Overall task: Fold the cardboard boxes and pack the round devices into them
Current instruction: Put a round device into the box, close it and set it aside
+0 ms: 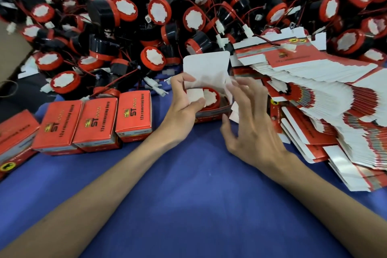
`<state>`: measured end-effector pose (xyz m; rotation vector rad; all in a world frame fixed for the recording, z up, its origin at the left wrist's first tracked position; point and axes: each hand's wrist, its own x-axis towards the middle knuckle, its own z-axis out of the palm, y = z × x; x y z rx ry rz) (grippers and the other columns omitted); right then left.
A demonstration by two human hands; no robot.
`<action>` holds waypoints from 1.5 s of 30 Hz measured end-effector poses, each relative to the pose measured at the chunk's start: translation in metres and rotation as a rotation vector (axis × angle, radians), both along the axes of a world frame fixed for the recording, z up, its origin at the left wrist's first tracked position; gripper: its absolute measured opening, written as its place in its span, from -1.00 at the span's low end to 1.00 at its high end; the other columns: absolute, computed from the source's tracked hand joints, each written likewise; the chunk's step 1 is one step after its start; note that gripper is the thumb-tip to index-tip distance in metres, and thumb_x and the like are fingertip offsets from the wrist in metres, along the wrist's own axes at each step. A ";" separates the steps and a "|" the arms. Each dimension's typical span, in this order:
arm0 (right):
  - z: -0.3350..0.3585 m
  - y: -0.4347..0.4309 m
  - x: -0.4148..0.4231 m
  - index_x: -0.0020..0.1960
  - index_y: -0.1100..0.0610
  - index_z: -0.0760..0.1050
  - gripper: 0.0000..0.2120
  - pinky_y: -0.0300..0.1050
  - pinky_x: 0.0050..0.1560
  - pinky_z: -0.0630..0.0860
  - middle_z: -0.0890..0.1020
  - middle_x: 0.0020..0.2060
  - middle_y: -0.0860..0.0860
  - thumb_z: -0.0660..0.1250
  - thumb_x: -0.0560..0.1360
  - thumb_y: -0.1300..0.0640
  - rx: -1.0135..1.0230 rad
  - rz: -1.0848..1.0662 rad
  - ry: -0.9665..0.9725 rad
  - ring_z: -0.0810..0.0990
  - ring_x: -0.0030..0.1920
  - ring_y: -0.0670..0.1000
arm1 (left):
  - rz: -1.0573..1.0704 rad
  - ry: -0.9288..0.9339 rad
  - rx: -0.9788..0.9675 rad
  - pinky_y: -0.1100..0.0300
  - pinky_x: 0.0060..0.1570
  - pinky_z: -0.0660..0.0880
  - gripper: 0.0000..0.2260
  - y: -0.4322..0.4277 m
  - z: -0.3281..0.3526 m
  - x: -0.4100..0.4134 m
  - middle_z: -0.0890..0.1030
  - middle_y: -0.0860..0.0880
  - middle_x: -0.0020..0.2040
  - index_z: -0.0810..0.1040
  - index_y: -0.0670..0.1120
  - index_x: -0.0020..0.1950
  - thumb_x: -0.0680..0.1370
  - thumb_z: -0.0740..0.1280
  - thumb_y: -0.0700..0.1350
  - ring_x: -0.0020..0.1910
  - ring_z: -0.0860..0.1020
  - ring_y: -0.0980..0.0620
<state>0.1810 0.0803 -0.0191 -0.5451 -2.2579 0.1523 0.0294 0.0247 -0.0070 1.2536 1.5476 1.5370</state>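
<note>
At the middle of the blue cloth-covered table [188,205], just in front of a great heap of round black devices with red rims, white centres and thin wires [159,11], stands an open red cardboard box [209,115]. Its tall white lid flap [206,65] stands upright at the far side. Inside the box a round black device with a red rim and white centre [211,97] lies face up, filling most of the opening.

The left hand [182,103] is at the box's left edge, thumb and fingers curled and pinching the small white side flap [194,94] over the device. The right hand [251,125] is at the box's right edge with its fingers spread and loosely bent, holding nothing. Its fingertips [240,87] are blurred and lie close by the right flap; I cannot tell whether they touch it. The two hands are apart, with the box between them.

Left of the box, a row of closed red cardboard boxes with black and gold print [95,120] stands on the cloth, side by side and touching. On the right a slanting stack of flat, unfolded red and white cardboard blanks [326,90] lies fanned out just beside the right hand
</note>
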 end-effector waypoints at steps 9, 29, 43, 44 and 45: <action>0.000 0.000 0.005 0.41 0.24 0.36 -0.50 -0.25 0.32 0.37 0.57 0.22 0.09 0.25 0.48 0.20 -0.146 0.188 -0.076 0.46 0.28 -0.02 | -0.021 0.002 0.079 0.12 0.43 0.24 -0.43 -0.006 -0.001 -0.002 0.41 -0.13 0.35 0.17 0.14 0.34 0.51 0.25 -0.38 0.36 0.37 0.10; 0.008 0.008 0.005 0.24 0.01 0.50 -0.67 -0.45 -0.03 0.50 0.65 -0.04 -0.22 0.38 0.48 0.15 -0.744 0.184 0.276 0.61 0.03 -0.30 | -0.060 0.452 0.056 0.12 0.23 0.41 -0.68 -0.013 0.005 -0.003 0.49 -0.10 0.13 0.53 -0.19 0.21 0.50 0.35 -0.06 0.17 0.49 -0.02; -0.006 0.001 0.004 0.05 0.27 0.66 -0.80 -0.01 -0.33 0.59 0.71 -0.26 0.10 0.46 0.45 0.22 0.181 -0.092 0.190 0.64 -0.31 0.14 | -0.023 0.729 0.248 -0.03 0.31 0.40 -0.72 -0.013 -0.006 -0.007 0.59 -0.15 0.22 0.57 -0.28 0.23 0.53 0.35 -0.24 0.25 0.51 -0.14; -0.006 -0.001 0.004 0.06 0.26 0.66 -0.80 0.00 -0.38 0.59 0.71 -0.24 0.10 0.45 0.47 0.20 0.214 -0.102 0.166 0.66 -0.32 0.13 | -0.018 0.729 0.250 -0.02 0.31 0.40 -0.73 -0.013 -0.006 -0.007 0.59 -0.15 0.22 0.57 -0.28 0.22 0.53 0.35 -0.23 0.25 0.52 -0.14; -0.005 -0.003 0.004 0.07 0.24 0.66 -0.80 -0.01 -0.42 0.58 0.72 -0.24 0.09 0.44 0.48 0.19 0.238 -0.116 0.155 0.67 -0.32 0.12 | -0.012 0.729 0.253 -0.02 0.31 0.41 -0.73 -0.013 -0.006 -0.007 0.60 -0.15 0.20 0.58 -0.28 0.21 0.53 0.36 -0.23 0.25 0.52 -0.13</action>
